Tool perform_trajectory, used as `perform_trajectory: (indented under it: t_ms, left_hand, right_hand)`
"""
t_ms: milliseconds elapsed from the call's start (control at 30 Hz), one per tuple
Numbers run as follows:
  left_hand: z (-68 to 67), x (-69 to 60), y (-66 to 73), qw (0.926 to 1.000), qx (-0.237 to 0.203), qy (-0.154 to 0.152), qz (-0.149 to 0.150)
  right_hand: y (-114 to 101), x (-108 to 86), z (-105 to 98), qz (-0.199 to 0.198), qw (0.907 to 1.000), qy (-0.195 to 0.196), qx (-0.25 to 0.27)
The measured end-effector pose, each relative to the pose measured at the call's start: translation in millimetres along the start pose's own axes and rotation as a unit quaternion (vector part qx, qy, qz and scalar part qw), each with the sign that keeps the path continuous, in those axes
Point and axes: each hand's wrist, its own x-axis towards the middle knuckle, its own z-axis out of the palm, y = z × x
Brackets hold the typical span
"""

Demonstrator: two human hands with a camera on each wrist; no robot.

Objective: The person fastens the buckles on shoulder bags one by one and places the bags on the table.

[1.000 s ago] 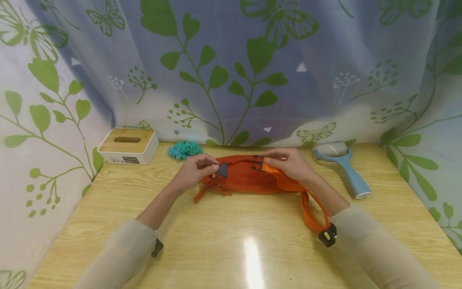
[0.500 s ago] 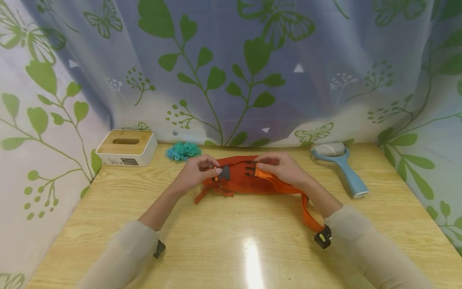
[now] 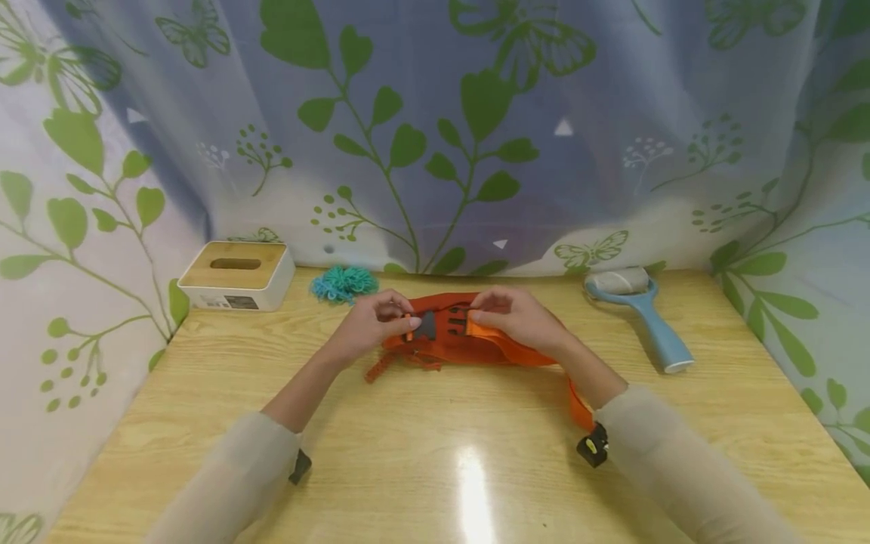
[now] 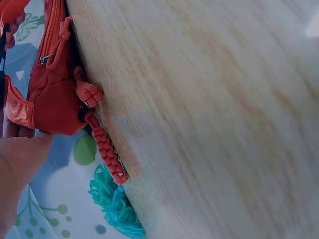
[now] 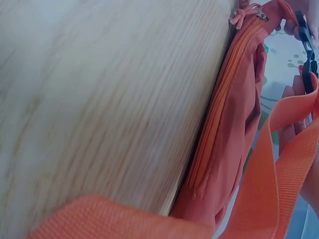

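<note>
An orange-red waist bag (image 3: 435,353) lies across the back of the table in the head view, its zip (image 5: 219,112) and braided cord pull (image 4: 105,149) showing in the wrist views. My left hand (image 3: 367,326) pinches the dark socket half of its buckle (image 3: 424,326) at the bag's left end. With thumb and fingers, my right hand (image 3: 522,321) grips the pronged buckle half (image 3: 457,320) where the orange strap (image 3: 492,338) joins it. The prongs face the socket, with a small gap between the halves in the head view. The strap runs under my right wrist.
A tissue box with a wooden lid (image 3: 234,276) stands at the back left, beside a bundle of teal yarn (image 3: 344,284). A blue lint roller (image 3: 646,310) lies at the right. A patterned curtain (image 3: 435,151) hangs behind the table (image 3: 408,453).
My right hand has moved left with the pronged buckle half, narrowing the gap to the socket half. My left hand stays nearly in place, still holding the socket half.
</note>
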Motion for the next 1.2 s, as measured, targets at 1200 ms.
perform_trajectory:
  t_ms: [1200]
  left_hand:
    - [2.7,1.6,1.8,0.9999,0.001,-0.012,0.002]
  right_hand:
    - [-7.4,7.5,15.8,-0.005,0.9998,-0.019,-0.006]
